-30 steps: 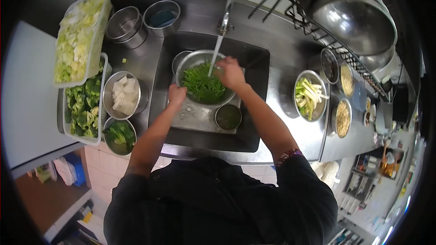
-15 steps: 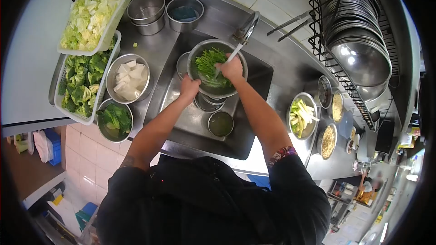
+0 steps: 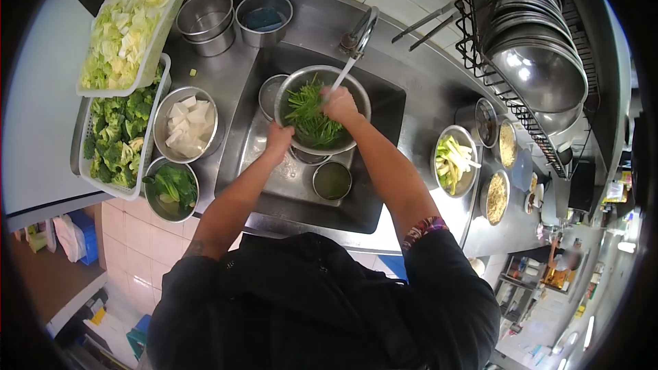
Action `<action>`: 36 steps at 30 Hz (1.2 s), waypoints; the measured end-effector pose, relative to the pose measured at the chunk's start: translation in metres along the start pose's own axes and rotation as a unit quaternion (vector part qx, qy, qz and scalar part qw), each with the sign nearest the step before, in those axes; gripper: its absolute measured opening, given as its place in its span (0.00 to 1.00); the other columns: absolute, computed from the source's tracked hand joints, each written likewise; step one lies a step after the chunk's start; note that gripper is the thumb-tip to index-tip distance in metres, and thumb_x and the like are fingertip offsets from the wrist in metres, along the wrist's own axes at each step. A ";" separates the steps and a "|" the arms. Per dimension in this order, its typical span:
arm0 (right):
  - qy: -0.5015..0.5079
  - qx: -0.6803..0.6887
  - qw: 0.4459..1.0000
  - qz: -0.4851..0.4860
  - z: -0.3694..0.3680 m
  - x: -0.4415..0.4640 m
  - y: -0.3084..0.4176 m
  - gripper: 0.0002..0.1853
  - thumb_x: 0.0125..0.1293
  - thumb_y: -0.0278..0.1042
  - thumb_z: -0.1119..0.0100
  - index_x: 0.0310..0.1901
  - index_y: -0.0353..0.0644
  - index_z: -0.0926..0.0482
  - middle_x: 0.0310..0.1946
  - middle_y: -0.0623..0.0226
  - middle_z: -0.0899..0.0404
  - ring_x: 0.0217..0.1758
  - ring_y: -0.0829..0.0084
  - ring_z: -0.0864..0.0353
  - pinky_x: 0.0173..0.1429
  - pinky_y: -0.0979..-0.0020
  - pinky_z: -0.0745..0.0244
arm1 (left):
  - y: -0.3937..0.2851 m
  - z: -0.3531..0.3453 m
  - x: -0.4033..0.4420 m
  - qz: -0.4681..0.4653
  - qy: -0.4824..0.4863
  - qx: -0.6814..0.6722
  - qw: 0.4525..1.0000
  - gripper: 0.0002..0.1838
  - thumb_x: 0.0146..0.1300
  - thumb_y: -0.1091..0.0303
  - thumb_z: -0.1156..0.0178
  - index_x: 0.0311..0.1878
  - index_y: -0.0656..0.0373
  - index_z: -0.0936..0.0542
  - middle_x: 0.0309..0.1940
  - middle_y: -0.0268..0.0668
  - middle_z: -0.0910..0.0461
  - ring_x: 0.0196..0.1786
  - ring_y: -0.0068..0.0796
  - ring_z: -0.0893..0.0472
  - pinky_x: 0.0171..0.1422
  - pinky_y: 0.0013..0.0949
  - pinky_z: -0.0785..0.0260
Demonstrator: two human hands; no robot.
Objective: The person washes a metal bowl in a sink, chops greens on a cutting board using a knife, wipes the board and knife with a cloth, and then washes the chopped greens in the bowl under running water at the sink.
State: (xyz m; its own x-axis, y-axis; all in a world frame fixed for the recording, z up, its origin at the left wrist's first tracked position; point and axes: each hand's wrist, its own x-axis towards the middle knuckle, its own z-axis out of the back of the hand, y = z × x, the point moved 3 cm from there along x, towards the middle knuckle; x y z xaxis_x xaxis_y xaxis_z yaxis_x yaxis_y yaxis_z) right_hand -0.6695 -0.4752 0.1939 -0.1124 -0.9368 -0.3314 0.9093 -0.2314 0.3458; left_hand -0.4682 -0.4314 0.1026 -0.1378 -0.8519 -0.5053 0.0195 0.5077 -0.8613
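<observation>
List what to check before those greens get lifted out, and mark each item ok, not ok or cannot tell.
1. Left hand at the rim of the bowl: ok.
2. Greens inside the bowl: ok.
3. Tap turned off: not ok, water is running.
4. Right hand clear of the stream: not ok, water falls at it.
5. Greens free of grit: cannot tell, too small to see.

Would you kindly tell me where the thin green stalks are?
In the head view, the stalks lie in the metal bowl over the sink, beneath the running tap, with the right hand on their right.
</observation>
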 end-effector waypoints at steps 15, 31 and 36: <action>-0.005 -0.048 0.993 0.110 -0.007 -0.010 0.009 0.38 0.49 0.38 0.23 0.66 0.54 0.23 0.68 0.47 0.29 0.71 0.51 0.29 0.72 0.60 0.31 | -0.026 -0.006 -0.024 -0.071 -0.021 0.019 0.997 0.22 0.53 0.79 0.43 0.54 0.68 0.22 0.44 0.43 0.16 0.46 0.34 0.18 0.51 0.35 0.27; 0.043 -0.129 0.985 0.106 0.013 -0.020 0.030 0.44 0.48 0.39 0.22 0.71 0.60 0.29 0.72 0.44 0.38 0.68 0.45 0.27 0.70 0.54 0.27 | -0.042 -0.014 -0.036 -0.088 -0.031 0.000 0.996 0.23 0.52 0.75 0.42 0.55 0.67 0.22 0.45 0.47 0.14 0.48 0.41 0.16 0.53 0.37 0.27; -0.033 -0.014 0.998 0.053 0.023 0.020 0.003 0.29 0.53 0.43 0.24 0.54 0.38 0.19 0.50 0.41 0.18 0.55 0.49 0.17 0.60 0.58 0.21 | -0.034 0.004 -0.018 -0.063 -0.032 -0.056 0.996 0.20 0.52 0.77 0.43 0.50 0.68 0.19 0.40 0.44 0.13 0.44 0.36 0.16 0.51 0.36 0.27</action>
State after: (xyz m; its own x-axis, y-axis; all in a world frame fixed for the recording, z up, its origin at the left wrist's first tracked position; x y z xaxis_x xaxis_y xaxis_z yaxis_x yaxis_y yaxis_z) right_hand -0.6783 -0.5006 0.2085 -0.0415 -0.9711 -0.2350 0.9280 -0.1247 0.3511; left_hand -0.4627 -0.4339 0.1402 -0.0677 -0.9146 -0.3986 -0.1056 0.4038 -0.9087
